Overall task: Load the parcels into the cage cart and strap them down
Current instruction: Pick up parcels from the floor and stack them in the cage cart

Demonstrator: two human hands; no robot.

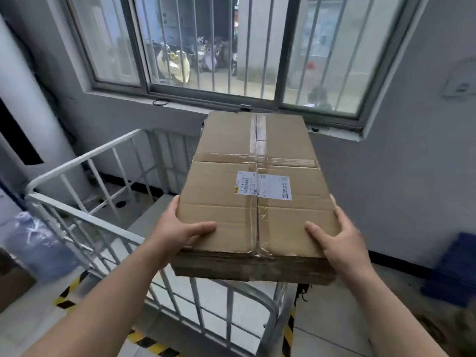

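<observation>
I hold a long brown cardboard parcel (231, 191), taped along its middle seam and bearing a white shipping label, level in the air. My left hand (177, 230) grips its near left corner with the thumb on top. My right hand (340, 240) grips its near right corner the same way. The parcel hangs over the right side of the grey metal cage cart (85, 217), above its near rail. The cart's barred sides stand open at the top, and its pale floor shows below the parcel.
A barred window (219, 47) fills the wall ahead, with a ledge under it. A large blue water bottle (36, 243) stands left of the cart beside a brown box (13, 279). Blue crates (453, 269) sit at the right wall. Yellow-black tape (69, 289) marks the floor.
</observation>
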